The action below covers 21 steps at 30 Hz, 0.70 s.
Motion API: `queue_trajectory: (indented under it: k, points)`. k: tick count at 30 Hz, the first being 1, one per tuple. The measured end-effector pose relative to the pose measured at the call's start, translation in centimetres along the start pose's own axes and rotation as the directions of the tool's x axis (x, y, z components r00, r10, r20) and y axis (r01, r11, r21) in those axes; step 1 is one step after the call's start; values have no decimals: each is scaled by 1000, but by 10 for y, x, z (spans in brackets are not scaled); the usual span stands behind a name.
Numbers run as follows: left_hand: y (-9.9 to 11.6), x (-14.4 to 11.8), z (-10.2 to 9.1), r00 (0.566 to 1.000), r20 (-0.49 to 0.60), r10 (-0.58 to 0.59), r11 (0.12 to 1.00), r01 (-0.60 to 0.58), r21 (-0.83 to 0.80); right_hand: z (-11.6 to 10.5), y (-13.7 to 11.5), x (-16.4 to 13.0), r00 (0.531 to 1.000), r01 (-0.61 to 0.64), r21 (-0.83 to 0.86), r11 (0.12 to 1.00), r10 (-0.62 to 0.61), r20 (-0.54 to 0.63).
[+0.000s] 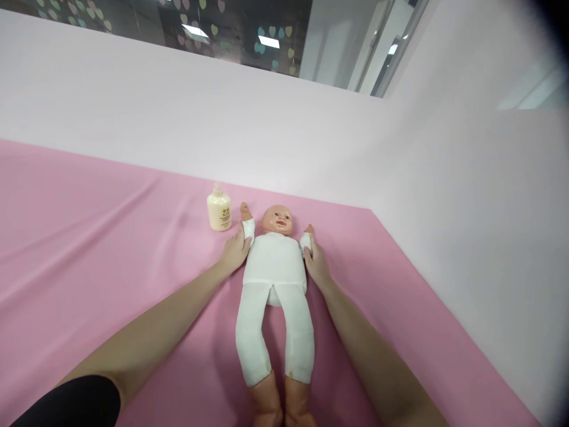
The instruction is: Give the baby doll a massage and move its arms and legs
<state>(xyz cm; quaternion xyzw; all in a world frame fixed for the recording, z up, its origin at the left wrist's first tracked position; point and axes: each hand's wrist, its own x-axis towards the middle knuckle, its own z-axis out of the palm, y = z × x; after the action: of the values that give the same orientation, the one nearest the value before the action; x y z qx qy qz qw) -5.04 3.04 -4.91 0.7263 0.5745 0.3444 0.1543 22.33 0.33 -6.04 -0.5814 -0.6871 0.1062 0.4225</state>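
Note:
A baby doll (276, 261) in a white cloth suit lies on its back on a pink sheet (146, 249), head away from me and feet toward me. Both its arms are bent upward beside its head. My left hand (236, 249) is closed around the white sleeve of the doll's arm on the left. On the other side, my right hand (316, 261) grips the doll's other sleeved arm, thumb on the near side. The doll's bare hands stick out above my fingers.
A cream-coloured pump bottle (219, 209) stands on the sheet left of the doll's head. White walls (186, 112) rise behind and to the right of the pink surface. Above the back wall is a window (240, 35) with heart-shaped decorations.

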Motion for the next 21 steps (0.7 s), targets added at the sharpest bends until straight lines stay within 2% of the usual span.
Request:
queue_trajectory:
  k: [4,8,10,14,21]
  points:
    - [-3,1,5,998,-52,34,999,-35,-25,1,0,0,1000,10,31,999,-10,-1]
    - [-3,1,6,997,-78,-26,997,21,-69,4,2,-1,1000,12,92,996,-11,-21]
    - [-3,1,5,997,-71,-41,997,35,-76,6,3,-2,999,-5,135,991,11,-41]
    - [-2,0,4,997,-72,2,998,-7,-67,9,6,-3,995,-63,175,983,76,-66]
    - [3,-2,-2,999,23,-35,996,33,88,7,6,-1,997,-71,101,992,75,-36]
